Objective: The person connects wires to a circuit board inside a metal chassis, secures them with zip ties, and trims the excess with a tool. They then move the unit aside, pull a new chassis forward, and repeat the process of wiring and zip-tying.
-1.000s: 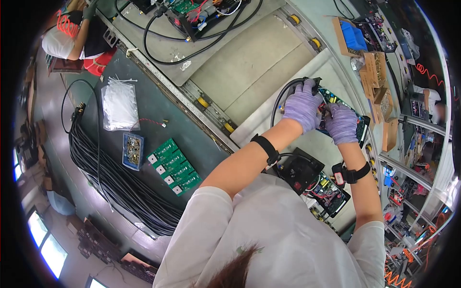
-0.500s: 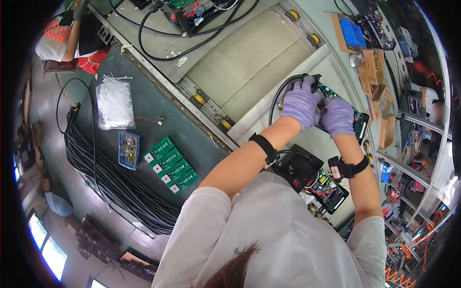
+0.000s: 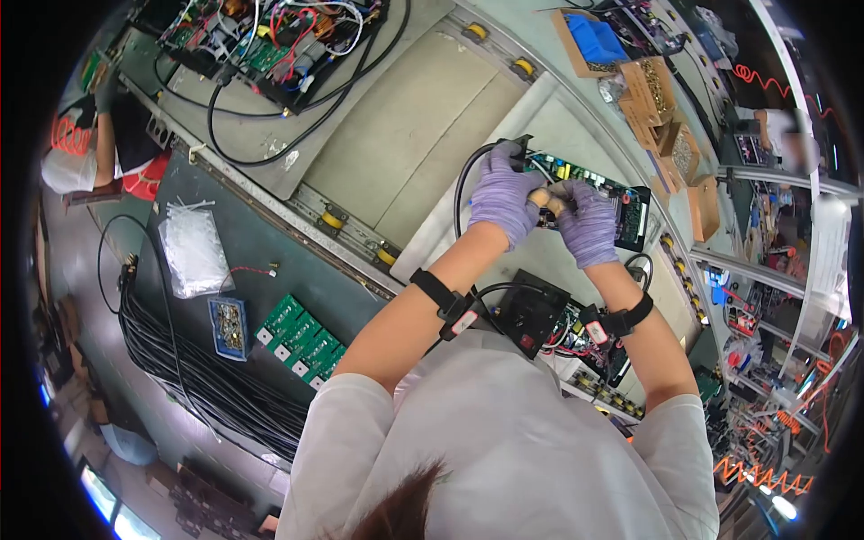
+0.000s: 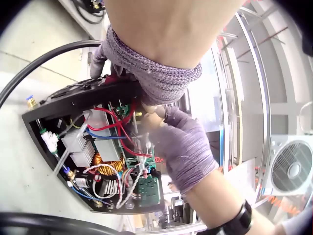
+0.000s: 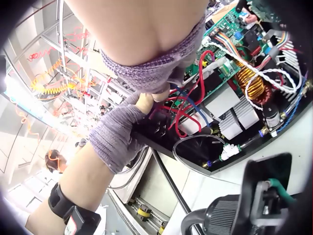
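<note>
An open black machine housing (image 4: 93, 142) is under both hands, with a circuit board (image 3: 576, 171), a copper coil and red wires (image 5: 202, 83) inside. My left hand (image 3: 506, 200), in a purple knit glove with bare fingertips, grips the housing's black end panel (image 4: 73, 100), fingers outside and thumb inside. My right hand (image 3: 587, 220), gloved the same way, pinches at that end beside the red wires, its fingertips meeting the left thumb. What it pinches is hidden by the fingers. A thick black cable (image 3: 462, 184) loops out by the left hand.
A second open unit (image 3: 531, 310) lies near my body. Boxes of screws (image 3: 648, 94) stand on the right. On the left table are a bag of cable ties (image 3: 193, 250), a blue parts tray (image 3: 229, 328), green boards (image 3: 292, 337) and bundled black cables (image 3: 207, 378). Another machine (image 3: 279, 54) stands beyond.
The head view has swung, so the scene sits farther left. Both hands have turned inward, their bare fingertips now showing together at the end panel. More of the circuit board shows.
</note>
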`<action>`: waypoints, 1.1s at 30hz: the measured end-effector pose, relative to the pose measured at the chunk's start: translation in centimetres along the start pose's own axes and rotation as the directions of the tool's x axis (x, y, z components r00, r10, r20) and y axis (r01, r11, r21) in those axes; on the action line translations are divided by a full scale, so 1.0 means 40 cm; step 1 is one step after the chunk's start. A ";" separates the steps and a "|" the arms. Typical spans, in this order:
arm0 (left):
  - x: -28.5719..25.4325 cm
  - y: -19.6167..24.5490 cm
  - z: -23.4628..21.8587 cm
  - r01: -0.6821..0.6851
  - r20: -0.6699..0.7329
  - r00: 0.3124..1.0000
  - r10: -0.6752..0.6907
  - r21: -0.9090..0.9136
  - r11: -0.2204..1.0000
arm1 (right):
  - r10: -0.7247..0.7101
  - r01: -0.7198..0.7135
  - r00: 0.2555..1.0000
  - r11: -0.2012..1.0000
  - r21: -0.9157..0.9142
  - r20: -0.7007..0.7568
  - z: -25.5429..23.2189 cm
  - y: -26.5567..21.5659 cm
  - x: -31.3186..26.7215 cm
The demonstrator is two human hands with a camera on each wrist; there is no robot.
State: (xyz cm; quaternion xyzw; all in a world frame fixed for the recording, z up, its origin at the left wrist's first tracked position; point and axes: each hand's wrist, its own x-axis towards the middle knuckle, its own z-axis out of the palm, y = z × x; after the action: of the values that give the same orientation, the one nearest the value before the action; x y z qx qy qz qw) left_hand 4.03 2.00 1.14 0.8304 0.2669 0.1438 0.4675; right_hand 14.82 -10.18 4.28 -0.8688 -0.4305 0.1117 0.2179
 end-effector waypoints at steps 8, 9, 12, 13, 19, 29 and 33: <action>0.004 0.003 -0.001 0.005 -0.019 1.000 -0.005 0.000 1.000 | 0.251 -0.218 0.968 0.829 0.515 0.007 0.065 0.077 -0.041; 0.005 0.006 -0.004 0.005 -0.026 1.000 -0.004 0.009 1.000 | 0.237 -0.194 0.971 0.827 0.528 -0.014 0.072 0.081 -0.037; 0.003 -0.004 0.011 0.006 -0.057 0.998 -0.008 -0.039 0.999 | 0.097 -0.052 0.990 0.930 0.363 -0.105 0.059 0.074 -0.032; 0.003 0.007 -0.002 -0.002 -0.066 0.998 -0.001 -0.041 0.999 | 0.021 0.015 0.990 0.966 0.257 -0.136 0.041 0.059 -0.021; -0.008 -0.005 -0.002 -0.043 -0.011 0.999 0.043 0.011 0.999 | -0.038 0.049 0.993 0.994 0.094 -0.115 0.041 0.020 -0.022; -0.020 0.012 -0.001 -0.001 -0.067 0.998 0.004 0.040 0.999 | 0.000 0.050 0.984 0.961 0.273 -0.180 0.077 0.060 -0.023; -0.033 -0.004 0.000 -0.019 -0.109 0.994 0.013 -0.054 0.998 | -0.178 0.130 0.960 0.967 -0.218 -0.217 0.024 0.005 0.003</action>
State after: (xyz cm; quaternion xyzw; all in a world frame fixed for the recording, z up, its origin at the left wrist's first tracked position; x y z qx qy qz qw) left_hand 2.91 1.29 1.00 0.8102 0.2813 0.2000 0.4738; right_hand 14.66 -9.94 3.33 -0.8571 -0.4774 -0.0536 0.1861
